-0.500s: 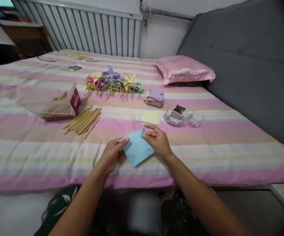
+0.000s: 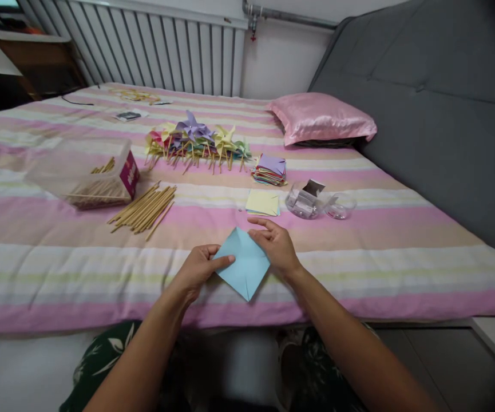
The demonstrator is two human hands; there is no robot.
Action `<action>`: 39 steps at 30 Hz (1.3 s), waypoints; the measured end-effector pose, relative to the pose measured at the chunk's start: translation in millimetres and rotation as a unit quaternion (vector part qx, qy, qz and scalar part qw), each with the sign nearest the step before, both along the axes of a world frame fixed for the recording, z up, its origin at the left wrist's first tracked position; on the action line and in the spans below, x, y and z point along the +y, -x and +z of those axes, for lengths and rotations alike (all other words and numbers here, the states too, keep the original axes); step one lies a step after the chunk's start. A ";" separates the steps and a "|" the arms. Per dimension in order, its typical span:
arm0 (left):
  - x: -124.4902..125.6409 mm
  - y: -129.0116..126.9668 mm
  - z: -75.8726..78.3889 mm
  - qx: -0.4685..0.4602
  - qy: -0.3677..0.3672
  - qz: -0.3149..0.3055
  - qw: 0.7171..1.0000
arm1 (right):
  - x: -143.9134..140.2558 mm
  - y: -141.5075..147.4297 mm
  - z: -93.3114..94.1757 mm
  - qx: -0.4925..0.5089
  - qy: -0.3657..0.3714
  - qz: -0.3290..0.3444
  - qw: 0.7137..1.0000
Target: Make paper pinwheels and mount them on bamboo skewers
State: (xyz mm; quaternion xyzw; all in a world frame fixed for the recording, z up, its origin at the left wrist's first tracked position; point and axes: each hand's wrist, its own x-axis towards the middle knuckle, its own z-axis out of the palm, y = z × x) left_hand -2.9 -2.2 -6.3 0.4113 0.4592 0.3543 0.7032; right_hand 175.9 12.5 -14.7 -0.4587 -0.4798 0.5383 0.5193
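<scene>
Left hand (image 2: 198,269), right hand (image 2: 275,243) pinch blue paper (image 2: 244,264); clear box (image 2: 82,169) holds sticks; round tub (image 2: 305,203) contents unclear.

Sticks (image 2: 143,209) left of paper (image 2: 244,264); pinwheels (image 2: 195,143) behind, pillow (image 2: 321,119) right.

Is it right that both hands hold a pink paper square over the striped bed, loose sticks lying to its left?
Not quite: the head view shows the paper square is light blue, not pink. The left hand and right hand hold it over the striped bed, loose sticks to its left.
</scene>
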 end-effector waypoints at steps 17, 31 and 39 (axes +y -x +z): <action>4.9 5.3 5.8 -0.087 0.006 0.227 0.970 | -5.4 -0.7 2.5 -0.051 -0.108 -0.031 0.992; 1.5 2.9 6.2 -0.056 -0.091 0.160 0.981 | -2.4 2.9 -1.5 -0.079 -0.101 0.045 0.991; 3.1 1.7 9.8 -0.150 -0.056 0.182 0.970 | -1.2 -3.6 2.8 -0.131 -0.228 -0.076 0.962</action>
